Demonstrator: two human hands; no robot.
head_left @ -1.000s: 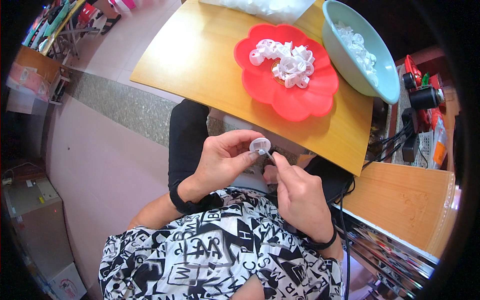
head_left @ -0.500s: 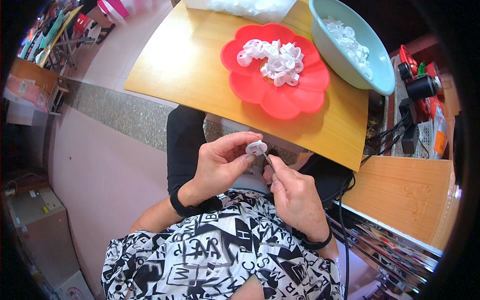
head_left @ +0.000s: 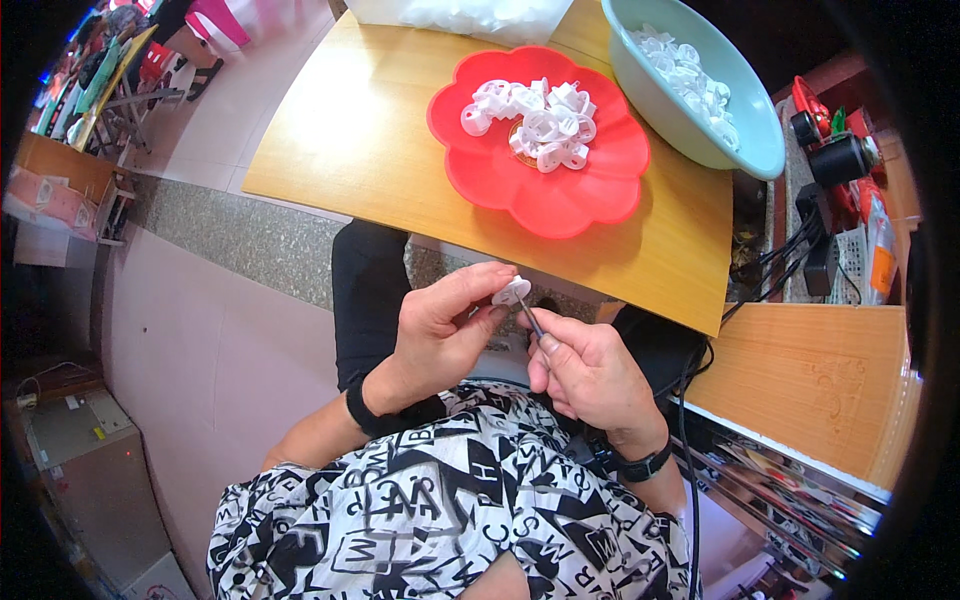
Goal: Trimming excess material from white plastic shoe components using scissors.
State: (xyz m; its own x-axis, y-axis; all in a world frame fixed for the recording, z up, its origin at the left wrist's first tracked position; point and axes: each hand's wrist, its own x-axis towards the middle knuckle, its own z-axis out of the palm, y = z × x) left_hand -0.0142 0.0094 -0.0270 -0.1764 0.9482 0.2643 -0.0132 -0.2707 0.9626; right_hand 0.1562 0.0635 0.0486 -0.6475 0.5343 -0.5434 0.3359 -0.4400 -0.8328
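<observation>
Head view, centre of the frame: held one white plastic piece (head_left: 511, 291) up just off the near edge of the bench (head_left: 330, 130), between thumb and fingertips of the left-hand grip (head_left: 440, 325), closed in a light pinch. Had it tilted more edge-on than a second earlier, when its face showed more fully.

Just right of centre, brought the tip of a thin tool (head_left: 537, 328) up to the lower right rim of the piece; could not tell whether it touched or entered. Kept the tool in the right-hand grip (head_left: 595, 375), closed around the dark handle. Had rolled that grip over within the last half second, bringing the thumb on top, tucking the fingers beneath and baring more of the handle. Seemed, as a judgement, a change of working angle on the same piece, with work on it not yet finished.

Toward the upper centre, left the red scalloped plate (head_left: 600, 190) and its heap of similar white parts (head_left: 545, 125) looking unchanged. Farther out, upper right, showed more white parts in a pale blue-green basin (head_left: 745, 85); at the top edge, a translucent container (head_left: 375, 10) with whitish contents.
</observation>
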